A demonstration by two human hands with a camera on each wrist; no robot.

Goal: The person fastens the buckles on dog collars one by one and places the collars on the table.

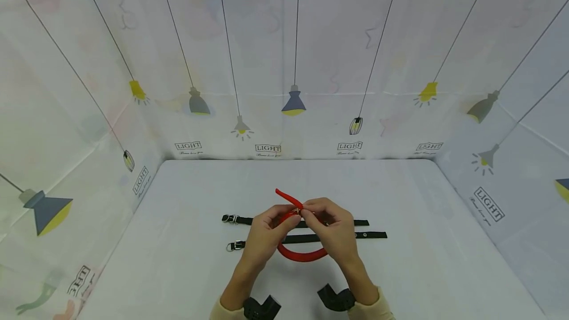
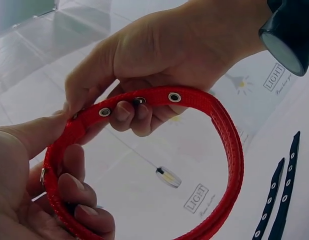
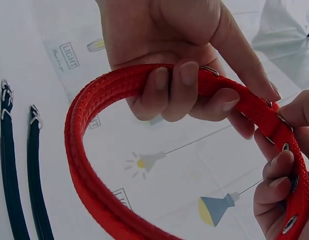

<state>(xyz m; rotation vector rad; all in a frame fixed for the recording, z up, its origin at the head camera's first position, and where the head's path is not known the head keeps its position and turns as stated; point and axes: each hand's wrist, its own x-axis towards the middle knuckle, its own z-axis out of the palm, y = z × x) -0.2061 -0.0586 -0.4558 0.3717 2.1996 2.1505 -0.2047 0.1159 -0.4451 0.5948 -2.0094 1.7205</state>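
Backdrop (image 1: 262, 53): white sheet printed with hanging lamps. Surface (image 1: 200, 186): white, flat. Hands, two: we note the left hand (image 1: 262, 236) pinching the buckle end of a red woven fabric strap and the right hand (image 1: 335, 228) gripping its eyelet stretch. Red strap (image 1: 302, 257), one: held raised over the surface, bent into a loop, loose tail projecting; we judge fastening underway, though whether the pin is seated we cannot tell. Black straps (image 1: 373, 235), two: lying straight beyond the loop, buckles unfastened, so seemingly left to do. Metal eyelets (image 2: 174, 97): silver, several, along the red strap.
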